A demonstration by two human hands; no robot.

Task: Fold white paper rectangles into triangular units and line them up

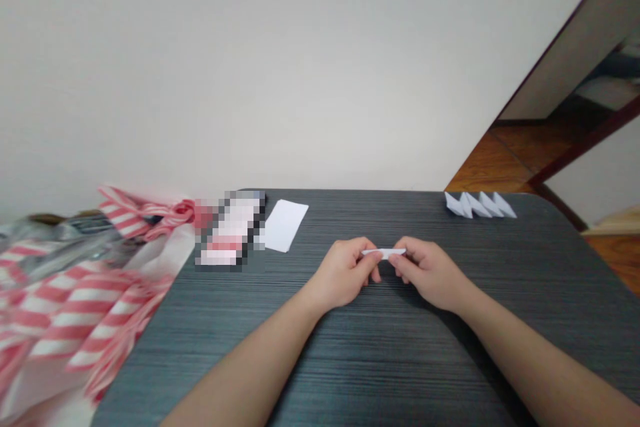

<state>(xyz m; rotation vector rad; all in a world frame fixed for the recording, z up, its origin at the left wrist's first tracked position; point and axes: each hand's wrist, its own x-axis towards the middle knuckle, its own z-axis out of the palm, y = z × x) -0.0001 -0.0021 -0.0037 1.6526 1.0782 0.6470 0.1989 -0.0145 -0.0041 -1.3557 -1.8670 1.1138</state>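
Left hand [343, 273], right hand [431, 273]: fingers clamped on folded white paper strip [384, 253]. 4 folded paper pieces [480, 205] at far-right edge of dark table [380, 373]; white paper slip [284, 225] at far edge.

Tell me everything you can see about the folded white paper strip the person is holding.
The folded white paper strip is narrow, plain and matte-looking, lying roughly level with a slight bow. The left hand and right hand pinch its ends between fingers and thumbs, hiding part of it. It is held over the dark grey table. Its fold lines are too small to make out.
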